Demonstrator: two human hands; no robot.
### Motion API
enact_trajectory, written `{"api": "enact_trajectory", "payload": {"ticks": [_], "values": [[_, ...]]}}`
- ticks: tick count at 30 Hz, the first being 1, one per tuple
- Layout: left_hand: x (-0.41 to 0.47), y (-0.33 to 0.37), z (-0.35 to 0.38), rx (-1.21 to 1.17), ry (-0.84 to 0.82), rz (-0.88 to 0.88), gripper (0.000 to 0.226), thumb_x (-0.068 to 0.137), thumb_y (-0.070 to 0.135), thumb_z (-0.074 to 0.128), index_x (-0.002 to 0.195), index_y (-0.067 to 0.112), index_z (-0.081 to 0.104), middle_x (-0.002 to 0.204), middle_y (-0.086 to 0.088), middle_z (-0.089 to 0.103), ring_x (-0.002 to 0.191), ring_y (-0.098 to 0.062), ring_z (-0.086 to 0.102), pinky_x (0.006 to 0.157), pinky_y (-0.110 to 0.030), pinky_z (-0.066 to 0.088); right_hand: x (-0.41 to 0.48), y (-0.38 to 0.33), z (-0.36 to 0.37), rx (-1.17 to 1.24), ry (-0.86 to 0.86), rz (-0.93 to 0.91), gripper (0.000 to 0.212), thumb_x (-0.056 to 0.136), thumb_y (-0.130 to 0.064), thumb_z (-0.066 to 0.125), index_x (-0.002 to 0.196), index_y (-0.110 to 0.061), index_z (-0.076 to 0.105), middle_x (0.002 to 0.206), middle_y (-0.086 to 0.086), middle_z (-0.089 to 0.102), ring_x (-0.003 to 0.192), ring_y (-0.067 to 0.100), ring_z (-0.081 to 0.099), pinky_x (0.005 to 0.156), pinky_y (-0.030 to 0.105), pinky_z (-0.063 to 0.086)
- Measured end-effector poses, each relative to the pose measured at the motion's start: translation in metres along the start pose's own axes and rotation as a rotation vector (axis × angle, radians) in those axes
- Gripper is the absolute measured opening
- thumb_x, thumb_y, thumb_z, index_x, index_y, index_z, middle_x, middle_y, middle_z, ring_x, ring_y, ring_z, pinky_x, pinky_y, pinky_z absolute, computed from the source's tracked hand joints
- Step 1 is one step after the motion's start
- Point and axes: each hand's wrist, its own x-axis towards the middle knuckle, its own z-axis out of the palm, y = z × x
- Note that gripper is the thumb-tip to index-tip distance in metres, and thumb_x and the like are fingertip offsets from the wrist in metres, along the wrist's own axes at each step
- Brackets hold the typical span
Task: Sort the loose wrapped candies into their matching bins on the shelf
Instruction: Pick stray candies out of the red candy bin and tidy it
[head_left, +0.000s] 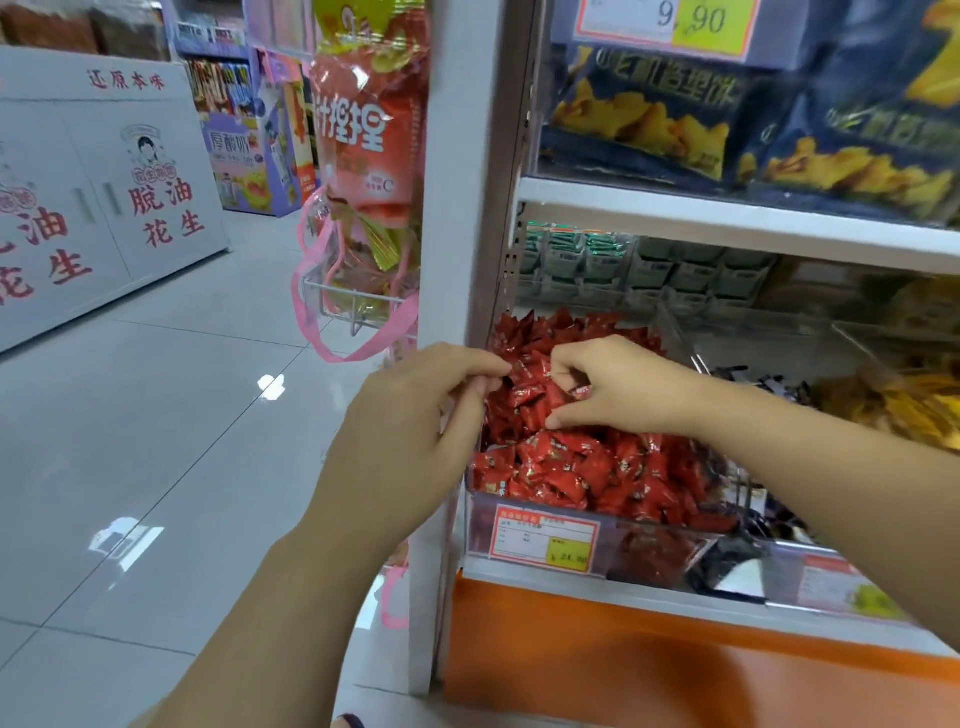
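Observation:
A clear bin (530, 525) on the lower shelf is heaped with red wrapped candies (587, 467). Both my hands are over this heap. My left hand (410, 415) reaches in from the left, its fingertips pinching red candies at the bin's left edge. My right hand (618, 384) curls over the pile and holds a red candy (581, 391) between thumb and fingers. To the right sit a bin of dark wrapped candies (753, 379) and a bin of yellow wrapped candies (893, 405).
A white shelf post (457, 208) stands left of the bin, with hanging snack bags (363, 156) on a wire rack beside it. Blue chip bags (727, 114) fill the upper shelf and green packets (597, 260) the middle one. An orange price tag (545, 538) fronts the bin. The tiled aisle lies left.

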Motion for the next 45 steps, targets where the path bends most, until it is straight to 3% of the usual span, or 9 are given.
{"api": "enact_trajectory", "payload": {"ticks": [3, 6, 9, 14, 19, 27, 37, 42, 45], "values": [[0.003, 0.009, 0.011, -0.031, -0.026, 0.014, 0.024, 0.088, 0.012, 0.052, 0.102, 0.018, 0.07, 0.089, 0.013, 0.067, 0.085, 0.006, 0.056, 0.073, -0.003, 0.039, -0.021, 0.001, -0.011, 0.014, 0.07, 0.036, 0.042, 0.076, -0.041, 0.073, 0.065, -0.023, 0.037, 0.064, -0.007, 0.047, 0.059, 0.01, 0.039, 0.056, 0.028, 0.032], [0.006, 0.012, 0.019, -0.047, -0.03, 0.025, 0.024, 0.088, 0.013, 0.052, 0.102, 0.019, 0.07, 0.09, 0.013, 0.067, 0.083, 0.003, 0.058, 0.072, -0.006, 0.042, -0.048, 0.016, -0.026, 0.066, 0.303, 0.136, 0.032, 0.079, -0.039, 0.071, 0.07, -0.02, 0.047, 0.066, -0.011, 0.052, 0.061, 0.002, 0.045, 0.055, 0.018, 0.032], [0.008, 0.014, 0.023, -0.068, 0.0, 0.015, 0.024, 0.087, 0.013, 0.051, 0.101, 0.018, 0.07, 0.089, 0.013, 0.067, 0.083, 0.0, 0.059, 0.071, -0.011, 0.045, -0.075, 0.048, -0.037, 0.007, 0.513, 0.301, 0.026, 0.081, -0.033, 0.07, 0.074, -0.014, 0.055, 0.066, -0.008, 0.054, 0.06, 0.004, 0.045, 0.056, 0.027, 0.027], [0.007, 0.014, 0.021, -0.059, 0.001, 0.022, 0.024, 0.087, 0.013, 0.05, 0.1, 0.019, 0.07, 0.091, 0.023, 0.062, 0.087, 0.006, 0.058, 0.074, -0.006, 0.042, -0.097, 0.083, -0.038, -0.104, 0.438, 0.469, 0.021, 0.083, -0.04, 0.067, 0.084, -0.02, 0.061, 0.083, -0.002, 0.065, 0.077, 0.018, 0.06, 0.068, 0.035, 0.048], [0.004, 0.011, 0.015, -0.04, 0.018, 0.018, 0.024, 0.087, 0.011, 0.051, 0.099, 0.018, 0.07, 0.089, 0.02, 0.064, 0.084, 0.011, 0.056, 0.074, -0.002, 0.039, -0.072, 0.05, -0.033, -0.106, 0.448, 0.287, 0.015, 0.086, -0.038, 0.063, 0.092, -0.025, 0.066, 0.095, -0.005, 0.068, 0.09, 0.016, 0.061, 0.08, 0.038, 0.052], [0.0, -0.005, -0.004, 0.001, 0.102, -0.007, 0.023, 0.087, 0.007, 0.052, 0.097, 0.017, 0.07, 0.086, 0.017, 0.066, 0.081, 0.004, 0.059, 0.071, -0.005, 0.041, 0.022, -0.015, 0.016, -0.108, 0.073, -0.135, 0.022, 0.09, -0.029, 0.059, 0.11, -0.023, 0.066, 0.111, -0.003, 0.066, 0.106, 0.018, 0.057, 0.094, 0.036, 0.044], [0.001, -0.016, -0.015, -0.01, 0.113, -0.032, 0.025, 0.087, 0.009, 0.052, 0.095, 0.03, 0.064, 0.087, 0.02, 0.066, 0.077, -0.001, 0.062, 0.064, -0.009, 0.044, 0.062, 0.0, 0.028, -0.543, -0.389, -0.062, 0.045, 0.092, -0.058, 0.038, 0.133, -0.04, 0.048, 0.135, -0.004, 0.05, 0.126, 0.023, 0.035, 0.109, 0.042, 0.022], [0.0, -0.016, -0.015, 0.002, 0.088, -0.031, 0.024, 0.087, 0.008, 0.052, 0.096, 0.027, 0.065, 0.087, 0.017, 0.067, 0.078, -0.002, 0.063, 0.066, -0.009, 0.044, 0.045, 0.009, 0.01, -0.426, -0.488, -0.075, 0.033, 0.096, -0.051, 0.037, 0.116, -0.039, 0.061, 0.118, -0.012, 0.058, 0.119, 0.016, 0.036, 0.11, 0.04, 0.018], [0.0, -0.015, -0.014, 0.011, 0.078, -0.029, 0.025, 0.087, 0.008, 0.053, 0.096, 0.029, 0.064, 0.088, 0.017, 0.066, 0.078, -0.002, 0.063, 0.069, -0.008, 0.044, 0.037, 0.015, 0.005, -0.41, -0.512, -0.08, 0.035, 0.096, -0.05, 0.037, 0.083, -0.031, 0.063, 0.103, -0.007, 0.064, 0.107, 0.017, 0.046, 0.107, 0.04, 0.028]]}}
